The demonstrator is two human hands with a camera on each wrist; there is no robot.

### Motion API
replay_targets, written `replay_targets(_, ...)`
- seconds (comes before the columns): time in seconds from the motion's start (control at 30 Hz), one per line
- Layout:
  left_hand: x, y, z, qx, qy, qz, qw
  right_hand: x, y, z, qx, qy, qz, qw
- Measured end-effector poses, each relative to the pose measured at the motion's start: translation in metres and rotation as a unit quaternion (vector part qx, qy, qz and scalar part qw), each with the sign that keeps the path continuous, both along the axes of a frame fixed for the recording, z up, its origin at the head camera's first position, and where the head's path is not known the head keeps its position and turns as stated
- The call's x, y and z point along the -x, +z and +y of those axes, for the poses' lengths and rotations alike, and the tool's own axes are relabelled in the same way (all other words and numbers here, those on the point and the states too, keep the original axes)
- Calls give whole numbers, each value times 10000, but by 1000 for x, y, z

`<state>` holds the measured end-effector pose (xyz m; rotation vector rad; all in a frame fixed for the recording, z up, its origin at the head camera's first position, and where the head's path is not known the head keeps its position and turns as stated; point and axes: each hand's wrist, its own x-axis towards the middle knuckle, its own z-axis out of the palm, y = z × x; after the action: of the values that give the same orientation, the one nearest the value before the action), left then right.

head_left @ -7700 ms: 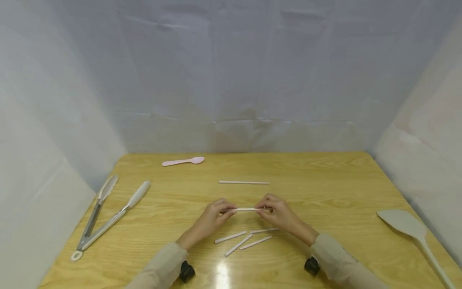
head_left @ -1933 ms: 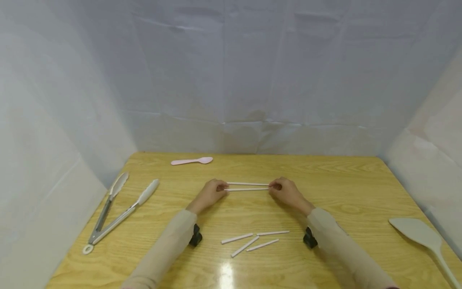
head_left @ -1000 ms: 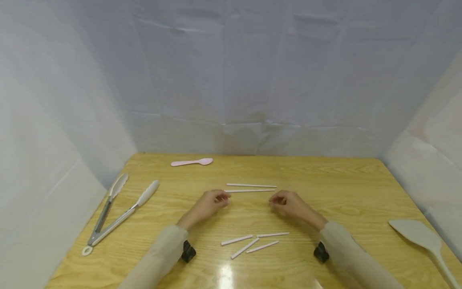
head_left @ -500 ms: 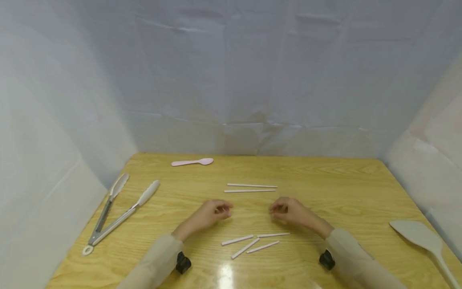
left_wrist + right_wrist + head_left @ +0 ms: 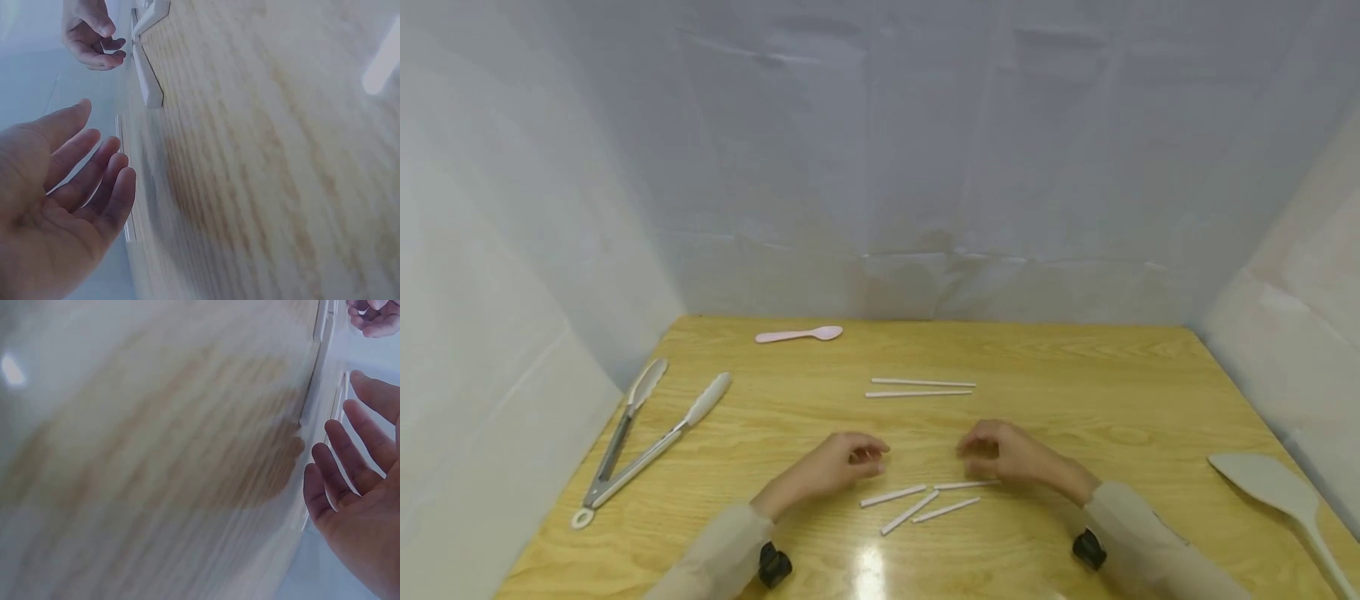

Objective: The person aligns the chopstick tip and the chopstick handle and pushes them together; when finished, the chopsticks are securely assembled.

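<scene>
Two long, thin, pale chopsticks [image 5: 923, 382] lie almost parallel across the middle of the table. Nearer the front, several shorter stick pieces [image 5: 909, 512], resembling chopstick halves, lie in a loose cluster. My left hand [image 5: 838, 462] hovers to the left of that cluster with relaxed, slightly bent fingers and nothing in them. Over the cluster's far right side is my right hand [image 5: 1011, 454], also relaxed and holding nothing, its fingertips close to a short stick [image 5: 966, 485]. In the left wrist view, a short stick [image 5: 147, 81] lies beyond the left fingertips.
Open tongs [image 5: 617, 454] lie at the left of the wooden table [image 5: 1075, 358]. A pink spoon [image 5: 801, 334] is near the back edge, and a pale spatula [image 5: 1273, 483] at the right. Sheets [image 5: 910, 167] hang behind and on both sides.
Earlier both hands held a stick between them, then laid it beside the other long chopstick. They have since let go and drawn back toward the short pieces.
</scene>
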<state>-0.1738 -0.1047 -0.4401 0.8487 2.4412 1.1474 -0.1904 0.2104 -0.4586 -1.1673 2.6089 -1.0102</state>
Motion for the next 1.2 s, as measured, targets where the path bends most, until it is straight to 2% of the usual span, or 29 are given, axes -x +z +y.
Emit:
replay_targets(0.23,-8,-2,3,23,-110,-264,9996,-7,-3,2,-78,35,-53,9999)
replay_targets(0.53,-14,-7,7,-41,-311,-502,9982,-18,-3,2,-191,-5,-145,9997)
replay_targets(0.8,-15,-9,11,63,-480,-272,9985,-24,-8,-1,-180,15,-32,9998)
replay_targets(1.2,-14,-9,11,309,-635,-187,9973,-24,-9,-1,-180,60,-314,9993)
